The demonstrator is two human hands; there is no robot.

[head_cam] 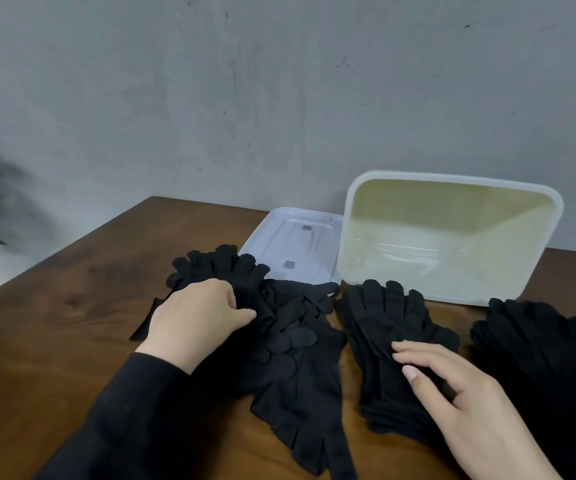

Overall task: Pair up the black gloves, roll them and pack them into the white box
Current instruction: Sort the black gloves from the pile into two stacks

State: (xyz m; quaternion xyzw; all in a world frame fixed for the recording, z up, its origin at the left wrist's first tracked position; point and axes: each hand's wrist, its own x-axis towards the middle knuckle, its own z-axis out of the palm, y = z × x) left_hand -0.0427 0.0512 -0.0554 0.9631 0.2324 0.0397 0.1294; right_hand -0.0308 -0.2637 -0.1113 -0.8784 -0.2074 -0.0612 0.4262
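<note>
My left hand [196, 315] curls over the loose heap of black fabric gloves [279, 327], thumb pinching cloth. My right hand [452, 393] rests flat, fingers straight, on the neat stack of black gloves [390, 327]. Beyond it: empty white plastic box [449, 237].

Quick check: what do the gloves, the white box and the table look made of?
Gloves: soft matte black knit fabric, judging by the limp folds. White box: smooth plastic, probably slightly translucent; its floor glints. Table: dark brown wood or wood veneer, with visible grain and a low sheen.
</note>
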